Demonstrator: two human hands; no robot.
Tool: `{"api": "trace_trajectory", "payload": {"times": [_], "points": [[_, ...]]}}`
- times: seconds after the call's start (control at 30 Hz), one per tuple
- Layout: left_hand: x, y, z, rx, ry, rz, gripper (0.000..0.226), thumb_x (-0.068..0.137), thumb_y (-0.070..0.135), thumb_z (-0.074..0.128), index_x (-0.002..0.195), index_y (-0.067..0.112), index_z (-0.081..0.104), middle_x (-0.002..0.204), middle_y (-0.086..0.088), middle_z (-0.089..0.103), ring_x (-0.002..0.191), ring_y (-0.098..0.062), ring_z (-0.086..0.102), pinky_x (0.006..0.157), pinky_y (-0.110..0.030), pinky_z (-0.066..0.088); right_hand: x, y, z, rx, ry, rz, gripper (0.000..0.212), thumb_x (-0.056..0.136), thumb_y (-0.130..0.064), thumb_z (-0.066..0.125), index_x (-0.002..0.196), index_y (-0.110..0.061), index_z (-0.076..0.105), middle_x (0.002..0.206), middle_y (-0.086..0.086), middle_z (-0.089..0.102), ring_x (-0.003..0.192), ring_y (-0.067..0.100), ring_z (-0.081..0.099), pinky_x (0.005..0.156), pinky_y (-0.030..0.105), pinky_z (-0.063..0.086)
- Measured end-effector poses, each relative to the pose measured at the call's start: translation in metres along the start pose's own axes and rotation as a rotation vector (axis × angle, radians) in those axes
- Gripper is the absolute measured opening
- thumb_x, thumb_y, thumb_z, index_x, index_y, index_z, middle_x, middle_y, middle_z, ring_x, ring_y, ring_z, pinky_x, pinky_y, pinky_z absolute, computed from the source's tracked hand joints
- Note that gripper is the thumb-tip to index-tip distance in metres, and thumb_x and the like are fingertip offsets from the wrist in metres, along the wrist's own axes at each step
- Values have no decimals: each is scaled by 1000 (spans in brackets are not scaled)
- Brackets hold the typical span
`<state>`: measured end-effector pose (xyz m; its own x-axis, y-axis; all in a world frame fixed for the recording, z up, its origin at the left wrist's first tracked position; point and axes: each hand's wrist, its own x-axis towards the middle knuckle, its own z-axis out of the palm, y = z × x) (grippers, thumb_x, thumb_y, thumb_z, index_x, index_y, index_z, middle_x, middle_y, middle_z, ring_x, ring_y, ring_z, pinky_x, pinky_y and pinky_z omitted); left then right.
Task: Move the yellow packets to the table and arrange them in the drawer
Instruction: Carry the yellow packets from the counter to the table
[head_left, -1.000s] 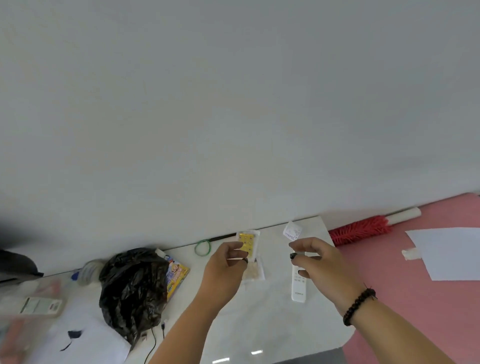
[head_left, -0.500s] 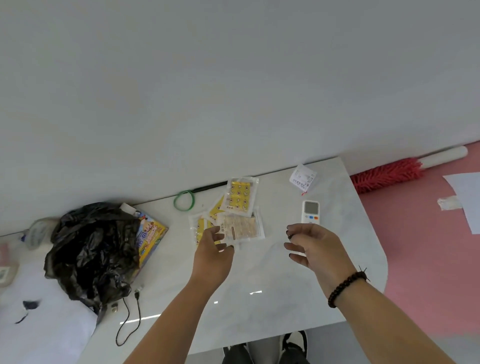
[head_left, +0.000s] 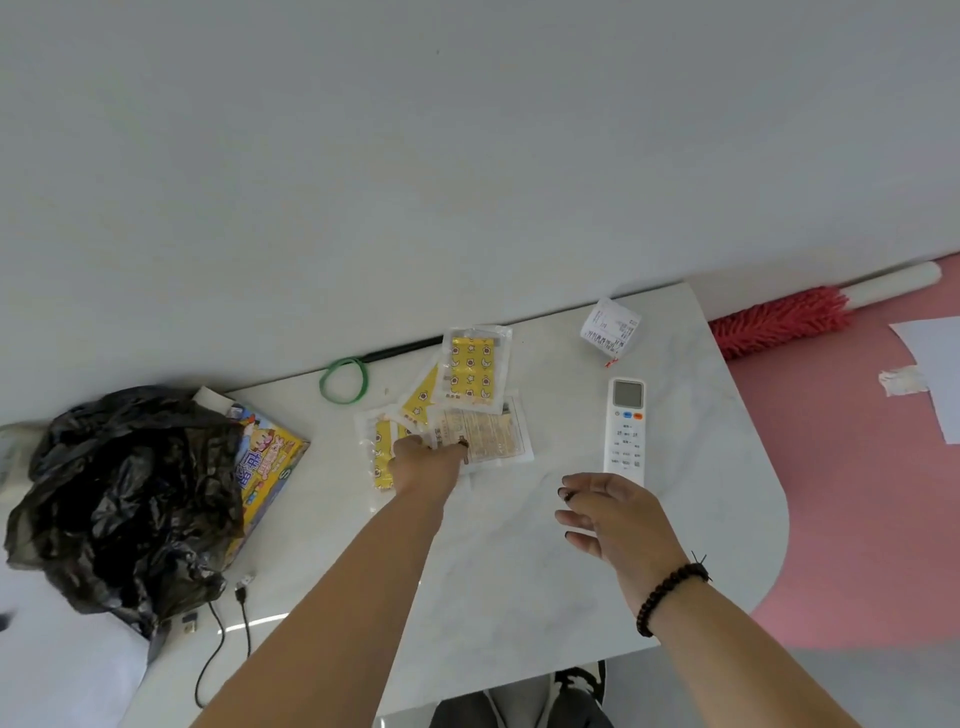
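Several yellow patterned packets in clear wrappers (head_left: 474, 375) lie overlapping on the white marble table (head_left: 519, 571), near the wall. One pale packet (head_left: 488, 435) lies face down at the front of the pile. My left hand (head_left: 428, 467) reaches onto the pile, its spread fingertips resting on the pale packet and on a yellow packet (head_left: 383, 457) to its left. My right hand (head_left: 610, 519) hovers over the table to the right, fingers relaxed, holding nothing. No drawer is in view.
A white remote (head_left: 626, 422) lies just beyond my right hand, a crumpled receipt (head_left: 609, 328) behind it. A green rubber band (head_left: 344, 380), a colourful box (head_left: 267, 467), a black plastic bag (head_left: 124, 499) and cables (head_left: 228, 623) are on the left. A red duster (head_left: 779, 323) lies on the pink floor.
A second ago my left hand held a yellow packet up; that packet now lies on the pile. The view has tilted down. My right hand has lowered and its fingers have relaxed.
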<state>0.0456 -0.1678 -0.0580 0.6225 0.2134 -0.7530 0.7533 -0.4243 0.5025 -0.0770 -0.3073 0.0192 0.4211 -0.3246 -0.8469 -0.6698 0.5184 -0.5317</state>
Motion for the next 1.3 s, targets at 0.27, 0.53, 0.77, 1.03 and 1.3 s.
{"api": "trace_trajectory", "payload": {"times": [0.27,0.53,0.77,1.03,1.3], "points": [[5,-8,19,481,182,109,73,76,38,78,130,5,41,134,-14,36,126,-34,38,97,-46,43,3,10,0,-24,28,-4,13,88,0,55,94,-8,64,104,12,66,84,23,64,74,31,53],[3,-19,-11,290,57,195,28,87,31,68,71,13,53,71,-3,59,60,-16,48,53,-25,40,2,10,-1,-22,21,-21,13,88,-1,57,95,-8,65,101,10,68,85,22,65,68,28,52],[-75,-1,-38,-227,-147,82,17,88,13,64,75,6,57,79,-8,63,77,-21,62,84,-38,58,-3,7,0,-555,38,-392,26,83,-13,65,102,-29,56,109,-15,58,104,5,56,83,17,46],[-114,4,-44,-421,-273,-38,10,91,6,58,86,5,67,95,-16,73,87,-26,70,84,-37,58,-8,20,16,-881,-127,-856,35,85,-11,63,114,-29,57,111,-22,52,105,-4,50,93,5,34],[-93,0,-54,-581,-285,-34,26,102,19,42,90,7,61,98,-11,76,90,-23,74,76,-35,55,4,14,15,-586,241,-1022,20,87,-3,56,92,-17,69,85,-18,64,87,-17,56,77,-1,41]]}}
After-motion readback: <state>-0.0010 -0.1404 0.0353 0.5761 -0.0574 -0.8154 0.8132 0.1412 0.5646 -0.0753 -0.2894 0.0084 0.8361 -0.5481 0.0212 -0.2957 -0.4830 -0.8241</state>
